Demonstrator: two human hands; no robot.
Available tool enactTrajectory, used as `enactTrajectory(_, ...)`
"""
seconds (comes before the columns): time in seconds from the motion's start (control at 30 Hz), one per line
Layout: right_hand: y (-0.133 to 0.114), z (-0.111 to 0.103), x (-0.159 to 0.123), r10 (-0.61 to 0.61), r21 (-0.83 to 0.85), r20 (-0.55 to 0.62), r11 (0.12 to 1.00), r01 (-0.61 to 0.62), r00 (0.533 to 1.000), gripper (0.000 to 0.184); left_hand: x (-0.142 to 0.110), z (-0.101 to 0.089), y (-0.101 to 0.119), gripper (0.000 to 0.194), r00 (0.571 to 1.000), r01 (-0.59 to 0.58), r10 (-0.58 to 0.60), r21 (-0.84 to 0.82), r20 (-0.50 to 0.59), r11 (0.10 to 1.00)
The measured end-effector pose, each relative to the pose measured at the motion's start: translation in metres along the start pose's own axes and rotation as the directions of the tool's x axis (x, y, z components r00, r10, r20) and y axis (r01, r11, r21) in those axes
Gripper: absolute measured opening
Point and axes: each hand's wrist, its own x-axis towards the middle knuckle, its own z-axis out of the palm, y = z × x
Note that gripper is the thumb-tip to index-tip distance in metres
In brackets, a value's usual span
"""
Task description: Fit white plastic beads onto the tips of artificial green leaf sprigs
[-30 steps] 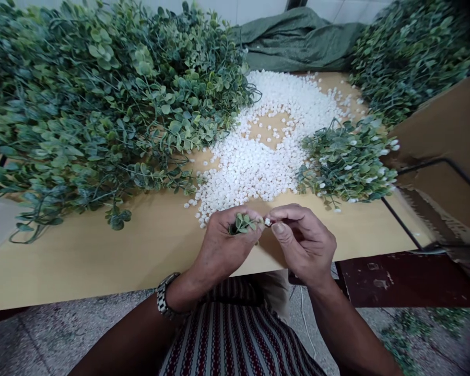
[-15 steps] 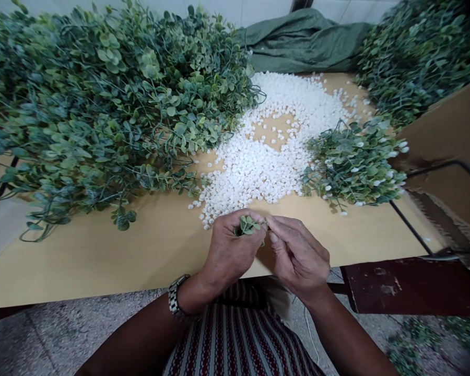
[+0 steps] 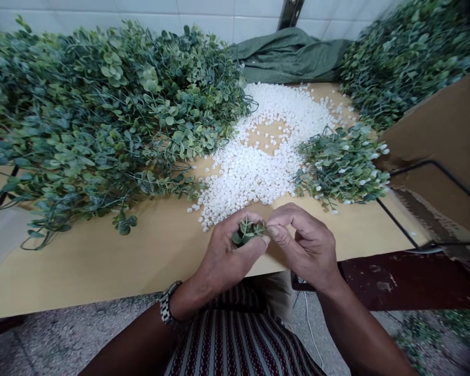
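My left hand (image 3: pixel 227 256) is curled around an artificial green leaf sprig (image 3: pixel 246 231), whose small leaves show above the thumb. My right hand (image 3: pixel 311 248) pinches the sprig's tip between thumb and forefinger, right beside the left thumb. Whether a small bead is also between those fingertips is hidden. Just beyond my hands spreads a heap of small white beads (image 3: pixel 243 180). Right of the heap lies a bunch of green sprigs with white tips (image 3: pixel 344 167).
A large pile of artificial greenery (image 3: pixel 102 115) covers the table's left side. Behind the beads lies a green cloth sack (image 3: pixel 293 55). At right are more greenery (image 3: pixel 407 62), a cardboard box (image 3: pixel 442 120) and a black metal frame (image 3: pixel 401 227). The wooden table's edge (image 3: pixel 141 295) runs near my body.
My right hand has shifted slightly right and its fingers have rolled over at the sprig's tip. More of the sprig shows in my left hand. The camera view has tilted up a little.
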Motion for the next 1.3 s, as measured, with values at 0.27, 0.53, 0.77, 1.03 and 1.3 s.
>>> enactTrajectory(0.27,-0.005,0.006,-0.009,0.056,0.013,-0.025,0.998,-0.056,0.998,0.012,-0.003,-0.003,-0.008,0.008,0.999,-0.039,0.034,-0.119,-0.039,0.992)
enactTrajectory(0.53,0.029,-0.021,0.013,0.0,-0.326,0.165,0.944,0.055,0.986,0.012,0.0,-0.011,-0.009,0.011,0.966,0.15,-0.203,-0.292,-0.16,0.945)
enactTrajectory(0.77,0.054,-0.023,0.026,-0.102,-0.647,0.357,0.69,0.324,0.929,0.016,0.007,-0.014,-0.005,0.011,0.935,0.189,-0.287,-0.389,-0.21,0.902)
enactTrajectory(1.03,0.053,-0.02,0.019,-0.158,-0.715,0.419,0.55,0.432,0.894,0.022,0.007,-0.014,-0.008,0.01,0.948,0.178,-0.266,-0.403,-0.176,0.898)
enactTrajectory(1.3,0.032,-0.018,0.012,-0.071,-0.25,0.072,0.964,0.087,0.995,0.008,0.005,-0.011,-0.003,0.009,0.96,0.146,-0.227,-0.396,-0.165,0.906)
